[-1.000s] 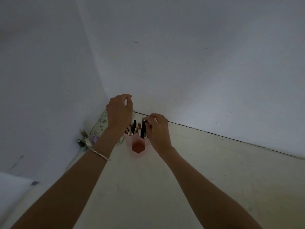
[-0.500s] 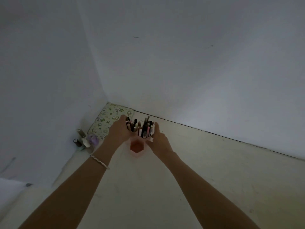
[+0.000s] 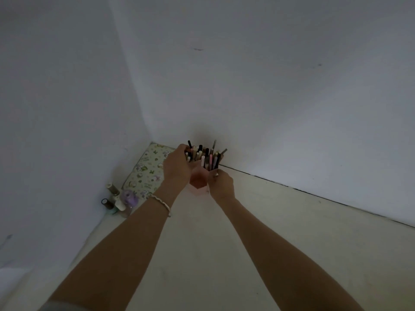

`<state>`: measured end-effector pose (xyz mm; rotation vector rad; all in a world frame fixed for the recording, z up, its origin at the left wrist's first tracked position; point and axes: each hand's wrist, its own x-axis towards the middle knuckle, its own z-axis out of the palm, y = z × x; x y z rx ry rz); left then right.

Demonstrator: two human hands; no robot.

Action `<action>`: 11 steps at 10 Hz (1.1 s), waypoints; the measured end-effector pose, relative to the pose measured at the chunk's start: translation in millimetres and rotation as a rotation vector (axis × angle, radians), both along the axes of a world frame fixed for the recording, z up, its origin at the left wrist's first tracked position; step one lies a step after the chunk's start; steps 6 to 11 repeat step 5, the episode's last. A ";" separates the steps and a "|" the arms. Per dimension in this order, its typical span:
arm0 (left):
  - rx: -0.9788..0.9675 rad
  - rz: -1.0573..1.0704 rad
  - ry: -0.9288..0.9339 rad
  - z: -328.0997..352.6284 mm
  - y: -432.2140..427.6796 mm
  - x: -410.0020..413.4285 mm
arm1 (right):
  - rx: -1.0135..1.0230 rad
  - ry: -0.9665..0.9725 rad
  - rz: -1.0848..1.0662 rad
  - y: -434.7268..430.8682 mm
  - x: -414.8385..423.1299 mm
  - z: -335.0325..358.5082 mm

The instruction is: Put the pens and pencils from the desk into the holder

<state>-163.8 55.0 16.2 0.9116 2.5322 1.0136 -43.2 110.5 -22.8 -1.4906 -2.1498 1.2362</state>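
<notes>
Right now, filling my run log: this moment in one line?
left hand: grips pink holder | right hand: grips it too | pens: upright inside

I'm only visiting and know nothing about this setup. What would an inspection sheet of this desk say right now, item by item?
Surface: pale cream desk, set into a wall corner.
Job's things: pink hexagonal holder upright, packed with mixed pens and pencils; no loose ones seen.
Clutter: floral patterned pouch, small bottles and a purple round item on the left by the wall.
Grippers: left hand curls round the holder's left side; right hand grips its right side.
Cables: nothing seen.
Surroundings: plain white walls, dim light; white bracelet on the left wrist.
</notes>
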 end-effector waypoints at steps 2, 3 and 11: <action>0.002 -0.010 0.013 -3.4 12.5 -5.7 | -0.003 -0.001 0.008 6.3 -7.8 -4.1; -0.003 0.007 -0.005 -7.3 15.9 -7.5 | 0.024 -0.009 0.027 10.0 -8.2 -7.7; 0.093 0.046 -0.099 -4.6 2.4 -0.5 | 0.043 -0.002 0.014 8.9 -3.4 -6.0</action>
